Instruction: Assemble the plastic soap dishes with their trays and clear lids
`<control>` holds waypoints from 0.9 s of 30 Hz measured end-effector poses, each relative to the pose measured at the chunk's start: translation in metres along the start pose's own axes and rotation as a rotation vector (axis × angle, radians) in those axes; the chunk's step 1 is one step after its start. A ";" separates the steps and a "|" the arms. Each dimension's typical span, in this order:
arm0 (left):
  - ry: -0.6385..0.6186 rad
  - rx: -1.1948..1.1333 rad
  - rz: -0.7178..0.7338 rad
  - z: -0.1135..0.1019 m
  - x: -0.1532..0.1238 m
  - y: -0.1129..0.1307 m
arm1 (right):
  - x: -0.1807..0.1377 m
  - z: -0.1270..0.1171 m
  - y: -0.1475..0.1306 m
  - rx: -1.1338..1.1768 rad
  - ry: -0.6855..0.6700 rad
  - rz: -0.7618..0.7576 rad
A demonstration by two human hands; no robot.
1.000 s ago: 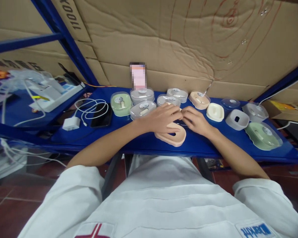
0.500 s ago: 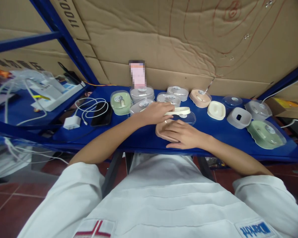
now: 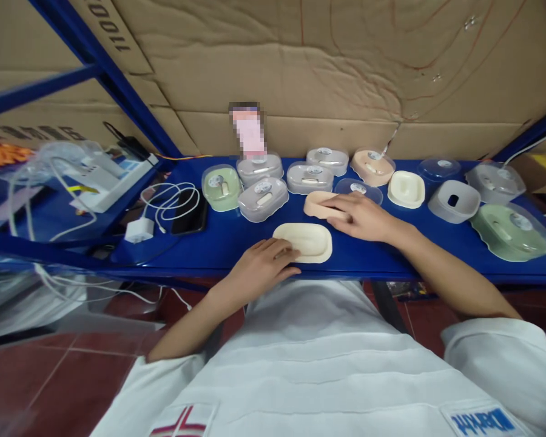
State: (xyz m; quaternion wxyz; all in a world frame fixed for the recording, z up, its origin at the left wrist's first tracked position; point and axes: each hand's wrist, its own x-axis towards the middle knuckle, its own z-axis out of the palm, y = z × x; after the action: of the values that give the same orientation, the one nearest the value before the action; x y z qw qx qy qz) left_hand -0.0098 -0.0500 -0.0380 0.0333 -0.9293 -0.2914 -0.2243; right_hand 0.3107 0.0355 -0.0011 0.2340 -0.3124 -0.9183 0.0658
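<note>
A shallow cream oval tray lies hollow side up near the table's front edge. My left hand holds its left end, fingertips inside the rim and thumb at the near side. Behind it and to the right, a peach oval box base rests on the table. The fingers of my right hand grip over its right part and hide that part. A clear lid with a round label lies just behind my right hand.
Several grey lidded boxes, a green one and a peach one line the back. To the right are a cream tray, a grey base with a hole and a green box. A charger and phone lie left.
The cream piece has come down from above the peach base to lie flat near the front edge. My right hand and the peach base have shifted back and right.
</note>
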 end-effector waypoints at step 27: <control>0.090 -0.145 -0.148 0.026 0.012 -0.005 | 0.001 0.024 -0.021 -0.008 -0.094 -0.194</control>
State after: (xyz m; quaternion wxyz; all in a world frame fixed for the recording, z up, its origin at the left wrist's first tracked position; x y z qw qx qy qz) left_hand 0.0064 -0.0346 -0.0569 -0.0375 -0.8942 -0.3405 -0.2881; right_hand 0.2868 0.0202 -0.0163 0.1945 -0.2196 -0.9545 0.0537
